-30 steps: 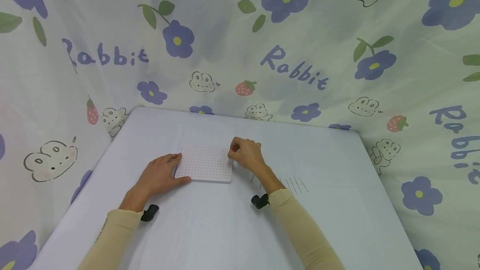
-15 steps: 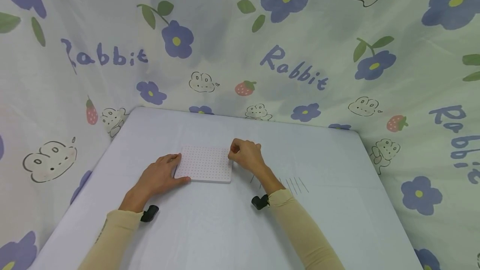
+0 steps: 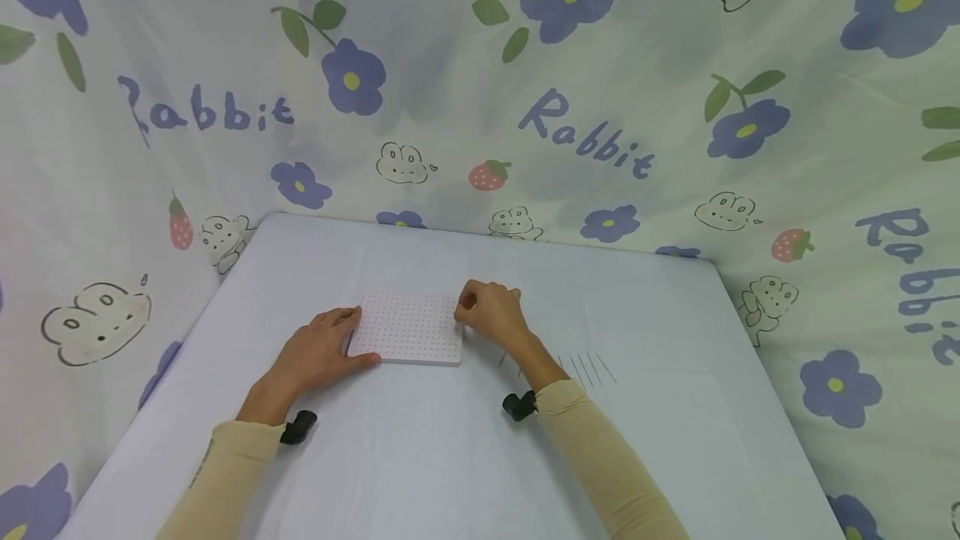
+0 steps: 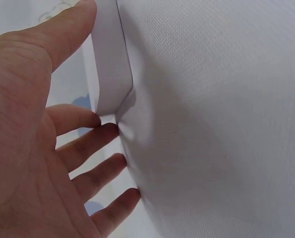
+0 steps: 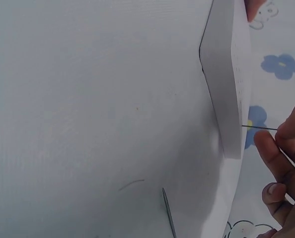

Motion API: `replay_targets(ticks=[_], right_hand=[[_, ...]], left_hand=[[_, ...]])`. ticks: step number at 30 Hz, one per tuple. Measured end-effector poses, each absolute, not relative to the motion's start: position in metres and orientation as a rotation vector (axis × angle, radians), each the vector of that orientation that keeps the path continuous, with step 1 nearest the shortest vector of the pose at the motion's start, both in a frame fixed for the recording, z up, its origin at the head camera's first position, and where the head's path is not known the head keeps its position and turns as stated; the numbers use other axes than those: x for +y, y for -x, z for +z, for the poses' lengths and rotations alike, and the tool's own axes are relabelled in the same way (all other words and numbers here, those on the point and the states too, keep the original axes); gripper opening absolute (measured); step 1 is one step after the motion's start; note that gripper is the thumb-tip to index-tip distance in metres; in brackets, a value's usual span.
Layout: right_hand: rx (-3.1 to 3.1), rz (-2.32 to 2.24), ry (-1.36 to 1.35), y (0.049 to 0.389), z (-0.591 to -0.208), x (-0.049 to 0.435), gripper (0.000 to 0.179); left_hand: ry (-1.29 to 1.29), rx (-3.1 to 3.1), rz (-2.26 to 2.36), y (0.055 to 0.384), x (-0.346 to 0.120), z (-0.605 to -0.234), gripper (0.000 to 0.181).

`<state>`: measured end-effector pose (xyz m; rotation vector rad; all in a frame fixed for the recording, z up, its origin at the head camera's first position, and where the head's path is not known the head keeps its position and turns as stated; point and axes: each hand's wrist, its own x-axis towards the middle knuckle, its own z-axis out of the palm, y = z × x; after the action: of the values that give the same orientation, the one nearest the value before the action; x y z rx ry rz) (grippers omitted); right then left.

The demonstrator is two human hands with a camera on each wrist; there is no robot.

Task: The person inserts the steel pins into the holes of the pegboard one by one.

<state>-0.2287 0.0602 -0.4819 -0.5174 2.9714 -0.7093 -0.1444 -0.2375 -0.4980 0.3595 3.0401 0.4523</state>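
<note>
A flat white board [image 3: 408, 327] with rows of tiny holes lies on the white table. My left hand [image 3: 318, 348] rests at its left end, thumb against the near edge and index finger at the left edge. In the left wrist view the other fingertips [image 4: 118, 161] touch the table. Over the board's right end, my right hand [image 3: 495, 311] pinches a thin dark needle [image 5: 259, 127] between thumb and index finger. The needle's lower end meets the board's top near the edge; whether it sits in a hole cannot be seen.
Several thin needles [image 3: 588, 371] lie in a row on the table right of the board, partly behind the right wrist. One loose needle [image 5: 168, 213] shows its pointed tip in the right wrist view. A flower-and-rabbit printed curtain [image 3: 450, 107] hangs behind the table.
My right hand has sunk very slightly at the board's right end, still pinching the needle. The left hand and the board have kept their places.
</note>
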Motion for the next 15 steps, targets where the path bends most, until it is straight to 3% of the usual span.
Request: replay_targets(ticks=[15], right_hand=[[2.983,-0.712,0.481,0.2252,-0.4810,0.0648,0.014]], left_hand=[[-0.382,3.048,0.455,0.1439,-0.2367,-0.4975,0.096]])
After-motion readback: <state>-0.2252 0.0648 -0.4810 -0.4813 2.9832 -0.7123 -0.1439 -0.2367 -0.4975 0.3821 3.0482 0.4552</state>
